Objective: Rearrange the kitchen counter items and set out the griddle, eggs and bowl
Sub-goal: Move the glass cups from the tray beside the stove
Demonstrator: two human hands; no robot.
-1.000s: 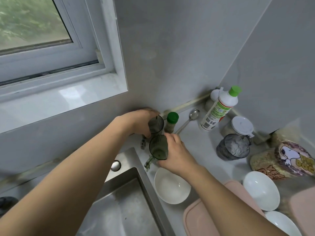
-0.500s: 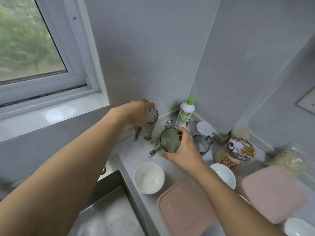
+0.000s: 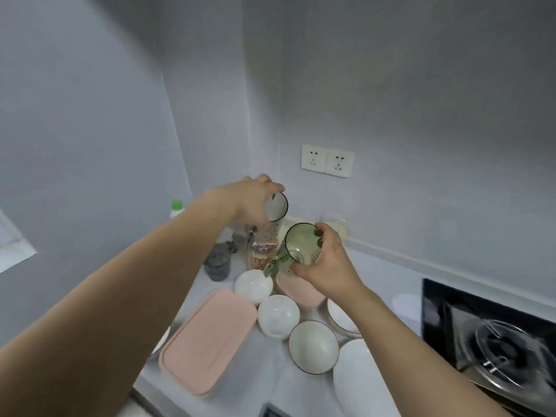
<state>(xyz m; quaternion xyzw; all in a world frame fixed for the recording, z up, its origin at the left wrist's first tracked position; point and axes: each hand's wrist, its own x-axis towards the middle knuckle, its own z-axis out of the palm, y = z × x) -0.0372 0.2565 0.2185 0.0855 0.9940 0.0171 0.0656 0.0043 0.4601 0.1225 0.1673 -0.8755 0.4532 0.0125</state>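
Two glass cups up in the air: clear cup held in left hand, green cup in right hand. Could bump and crack. White bowl sits below on table; could get hit.

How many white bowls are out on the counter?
5 at least: two small bowls beside the pink lid, a dark-rimmed one, one under the right forearm, a large one nearest. Others may be hidden.
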